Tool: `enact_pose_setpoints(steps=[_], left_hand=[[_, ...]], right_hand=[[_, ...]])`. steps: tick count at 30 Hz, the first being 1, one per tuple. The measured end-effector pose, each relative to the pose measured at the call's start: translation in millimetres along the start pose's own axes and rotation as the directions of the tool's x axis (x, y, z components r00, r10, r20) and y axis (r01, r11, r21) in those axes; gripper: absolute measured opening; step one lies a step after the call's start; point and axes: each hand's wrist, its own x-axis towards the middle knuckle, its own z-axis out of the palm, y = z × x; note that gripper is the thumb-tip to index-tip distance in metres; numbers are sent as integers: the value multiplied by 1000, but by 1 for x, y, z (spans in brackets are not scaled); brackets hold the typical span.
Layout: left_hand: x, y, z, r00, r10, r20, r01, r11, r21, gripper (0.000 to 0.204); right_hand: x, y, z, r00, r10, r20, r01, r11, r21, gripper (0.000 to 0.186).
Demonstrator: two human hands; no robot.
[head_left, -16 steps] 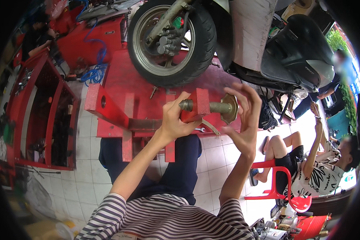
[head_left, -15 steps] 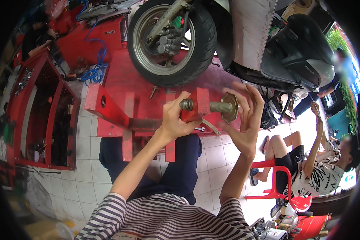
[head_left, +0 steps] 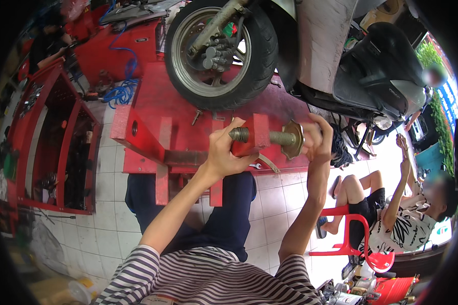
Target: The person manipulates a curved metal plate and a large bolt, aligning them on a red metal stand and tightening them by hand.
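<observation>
A red metal wheel clamp frame stands in front of my knees, with two jaws facing each other. My left hand is closed around its right jaw. Through that jaw runs a thick threaded screw, its blunt tip poking out on the left above my left hand. At the screw's right end sits a brass-coloured lobed knob. My right hand is at the knob, with bent fingers against its outer side, slightly blurred. The left jaw has an open threaded hole.
A scooter's front wheel rests on a red lift platform. A small bolt and a wrench lie on it. Left is a red tool cabinet; blue hose coils behind it. A person sits on a red chair at right.
My right hand's fingers have gone from spread around the knob to curled against its outer side. The left hand keeps its grip on the jaw.
</observation>
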Motion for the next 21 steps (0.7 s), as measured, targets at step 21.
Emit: enact_pose_setpoints(steps=[21], left_hand=[[-3, 0, 1, 1000, -13, -12, 12, 1000, -25, 36]], right_hand=[[11, -5, 36, 964, -202, -172, 77, 834, -546, 64]])
